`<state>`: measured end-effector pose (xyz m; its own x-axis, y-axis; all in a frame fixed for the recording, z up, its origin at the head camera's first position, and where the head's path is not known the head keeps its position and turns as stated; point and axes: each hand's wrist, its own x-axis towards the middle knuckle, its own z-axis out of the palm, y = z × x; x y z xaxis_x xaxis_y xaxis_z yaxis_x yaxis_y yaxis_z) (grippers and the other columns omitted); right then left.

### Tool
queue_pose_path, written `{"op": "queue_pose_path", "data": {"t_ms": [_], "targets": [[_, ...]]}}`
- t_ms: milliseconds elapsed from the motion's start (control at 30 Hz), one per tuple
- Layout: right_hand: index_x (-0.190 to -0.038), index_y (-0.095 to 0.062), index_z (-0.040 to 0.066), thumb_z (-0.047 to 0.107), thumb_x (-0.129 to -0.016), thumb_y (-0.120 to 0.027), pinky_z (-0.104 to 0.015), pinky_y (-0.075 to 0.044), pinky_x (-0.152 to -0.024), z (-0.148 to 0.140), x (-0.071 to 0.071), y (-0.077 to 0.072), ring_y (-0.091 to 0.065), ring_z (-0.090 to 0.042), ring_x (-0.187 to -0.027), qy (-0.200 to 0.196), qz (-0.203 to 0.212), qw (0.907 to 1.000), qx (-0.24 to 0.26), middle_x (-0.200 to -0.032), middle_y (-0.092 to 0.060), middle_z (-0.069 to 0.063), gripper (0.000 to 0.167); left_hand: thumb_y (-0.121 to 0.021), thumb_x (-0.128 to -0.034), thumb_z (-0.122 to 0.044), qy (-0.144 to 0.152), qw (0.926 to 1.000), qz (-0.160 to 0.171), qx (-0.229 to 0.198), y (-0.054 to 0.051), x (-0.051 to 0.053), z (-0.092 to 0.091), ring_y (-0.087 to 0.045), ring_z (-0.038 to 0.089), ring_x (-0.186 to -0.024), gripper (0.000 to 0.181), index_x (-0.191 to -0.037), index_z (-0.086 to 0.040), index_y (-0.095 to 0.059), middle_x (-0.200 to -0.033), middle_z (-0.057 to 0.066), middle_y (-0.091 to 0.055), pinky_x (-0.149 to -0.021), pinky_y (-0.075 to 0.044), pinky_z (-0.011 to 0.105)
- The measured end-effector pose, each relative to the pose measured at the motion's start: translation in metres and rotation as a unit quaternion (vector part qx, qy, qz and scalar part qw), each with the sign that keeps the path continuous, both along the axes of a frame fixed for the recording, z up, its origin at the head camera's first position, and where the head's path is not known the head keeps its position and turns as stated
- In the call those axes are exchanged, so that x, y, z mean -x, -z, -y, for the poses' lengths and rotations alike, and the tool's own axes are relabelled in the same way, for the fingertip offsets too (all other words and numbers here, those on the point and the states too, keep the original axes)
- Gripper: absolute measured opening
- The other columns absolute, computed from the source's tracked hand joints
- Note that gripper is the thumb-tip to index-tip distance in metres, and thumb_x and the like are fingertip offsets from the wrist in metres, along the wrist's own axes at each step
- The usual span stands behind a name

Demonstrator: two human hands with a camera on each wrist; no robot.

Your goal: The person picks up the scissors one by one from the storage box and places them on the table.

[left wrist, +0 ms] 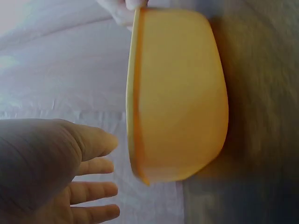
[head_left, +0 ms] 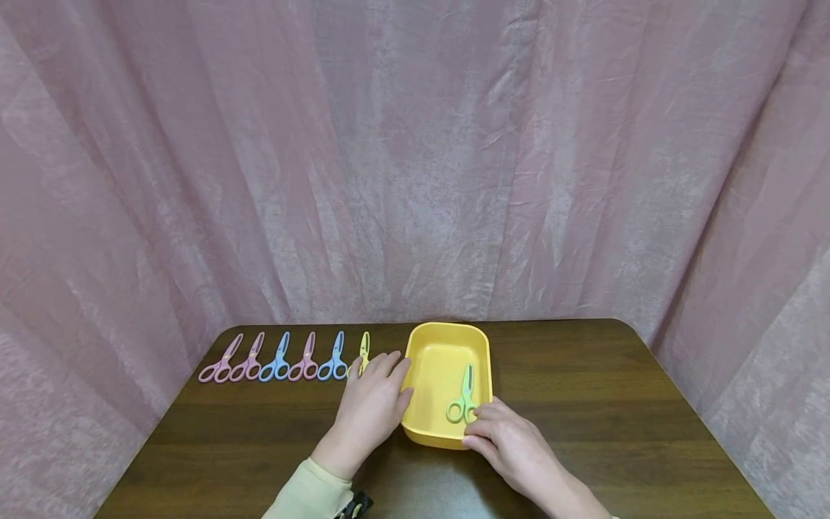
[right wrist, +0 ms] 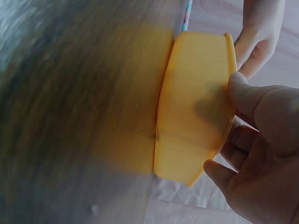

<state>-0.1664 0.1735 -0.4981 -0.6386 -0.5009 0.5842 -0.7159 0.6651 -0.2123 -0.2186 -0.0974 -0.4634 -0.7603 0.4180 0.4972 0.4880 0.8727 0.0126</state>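
A yellow plastic tray stands on the table, with a pair of green scissors lying inside at its right. My right hand grips the tray's near right corner. The right wrist view shows the thumb of that hand against the outside of the tray wall, other fingers over the rim. My left hand is at the tray's left side, fingers extended and holding nothing. In the left wrist view its fingertips look apart from the tray. Yellow scissors lie partly hidden behind this hand.
Left of the tray runs a row of scissors, pink and blue among them, blades pointing away from me. The brown wooden table has rounded far corners. Pink curtains hang behind it and at both sides.
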Motion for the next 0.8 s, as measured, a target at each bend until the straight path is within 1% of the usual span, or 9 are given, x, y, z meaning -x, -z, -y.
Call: {"op": "queue_pose_path", "data": {"t_ms": [100,200,267,333,400,533,633,700,800], "targets": [[-0.082,-0.073,0.025,0.021,-0.091,-0.089,-0.051,-0.053,-0.110,-0.002,-0.001,0.000,-0.067,-0.006,-0.098,0.000,-0.006,1.0000,-0.001,-0.093,-0.062,0.017,0.018,-0.086,-0.0965,-0.029,0.018,0.9997,-0.009,0.013,0.001,-0.003,-0.008,-0.067,0.036,-0.132,0.047,-0.137,-0.009,-0.075,-0.141,0.015,-0.072,-0.111,-0.047,0.071],[-0.082,-0.074,0.025,0.021,-0.091,-0.089,-0.050,-0.054,-0.109,-0.004,-0.001,0.000,-0.068,-0.006,-0.099,-0.001,-0.010,0.9999,0.000,-0.093,-0.063,0.016,0.018,-0.086,-0.0964,-0.031,0.040,0.9988,-0.017,0.025,0.003,-0.005,-0.017,-0.067,0.033,-0.132,0.047,-0.137,-0.011,-0.075,-0.142,0.013,-0.071,-0.111,-0.047,0.069],[-0.083,-0.074,0.026,0.021,-0.092,-0.089,-0.043,-0.058,-0.101,-0.005,-0.001,-0.001,-0.067,-0.007,-0.098,-0.001,-0.008,1.0000,0.001,-0.093,-0.063,0.017,0.018,-0.086,-0.0970,-0.033,0.052,0.9979,-0.017,0.035,0.004,-0.007,-0.023,-0.067,0.031,-0.132,0.046,-0.137,-0.012,-0.075,-0.143,0.011,-0.071,-0.113,-0.046,0.067],[-0.083,-0.074,0.026,0.021,-0.092,-0.089,-0.036,-0.059,-0.092,-0.007,-0.001,-0.001,-0.065,-0.008,-0.098,0.000,-0.005,1.0000,0.003,-0.093,-0.063,0.017,0.018,-0.085,-0.0980,-0.034,0.061,0.9972,-0.008,0.042,0.005,-0.009,-0.028,-0.066,0.029,-0.133,0.046,-0.138,-0.014,-0.075,-0.144,0.009,-0.070,-0.115,-0.045,0.067],[-0.083,-0.074,0.027,0.022,-0.092,-0.089,-0.031,-0.057,-0.083,-0.008,-0.001,-0.001,-0.064,-0.008,-0.097,0.001,0.000,1.0000,0.004,-0.092,-0.062,0.018,0.018,-0.084,-0.0993,-0.035,0.065,0.9966,0.001,0.050,0.005,-0.010,-0.033,-0.066,0.028,-0.134,0.045,-0.139,-0.015,-0.075,-0.145,0.008,-0.070,-0.116,-0.044,0.066],[-0.085,-0.076,0.027,0.021,-0.091,-0.090,-0.033,-0.059,-0.084,-0.010,-0.001,-0.002,-0.065,-0.009,-0.098,-0.001,0.003,1.0000,0.000,-0.090,-0.059,0.018,0.016,-0.080,-0.1026,-0.038,0.070,0.9951,0.022,0.067,0.006,-0.010,-0.043,-0.065,0.027,-0.136,0.043,-0.139,-0.017,-0.075,-0.147,0.007,-0.069,-0.118,-0.043,0.064],[-0.085,-0.076,0.027,0.020,-0.091,-0.090,-0.031,-0.058,-0.083,-0.010,0.000,-0.002,-0.065,-0.008,-0.097,-0.004,0.003,1.0000,-0.001,-0.090,-0.058,0.019,0.016,-0.078,-0.1041,-0.039,0.075,0.9936,0.033,0.078,0.006,-0.009,-0.049,-0.065,0.026,-0.136,0.040,-0.139,-0.018,-0.075,-0.148,0.006,-0.069,-0.118,-0.043,0.065],[-0.084,-0.076,0.027,0.020,-0.091,-0.090,-0.026,-0.055,-0.077,-0.010,0.000,-0.001,-0.062,-0.008,-0.095,-0.005,0.008,1.0000,0.000,-0.090,-0.059,0.019,0.016,-0.077,-0.1046,-0.039,0.076,0.9926,0.042,0.085,0.008,-0.009,-0.053,-0.064,0.025,-0.137,0.040,-0.139,-0.019,-0.076,-0.148,0.005,-0.068,-0.118,-0.043,0.065],[-0.084,-0.076,0.026,0.021,-0.092,-0.089,-0.024,-0.053,-0.074,-0.009,0.000,-0.001,-0.060,-0.007,-0.094,-0.004,0.014,0.9999,0.002,-0.090,-0.059,0.018,0.017,-0.077,-0.1049,-0.040,0.079,0.9913,0.053,0.091,0.011,-0.007,-0.058,-0.064,0.023,-0.136,0.038,-0.138,-0.020,-0.077,-0.148,0.003,-0.069,-0.118,-0.044,0.065]]}}
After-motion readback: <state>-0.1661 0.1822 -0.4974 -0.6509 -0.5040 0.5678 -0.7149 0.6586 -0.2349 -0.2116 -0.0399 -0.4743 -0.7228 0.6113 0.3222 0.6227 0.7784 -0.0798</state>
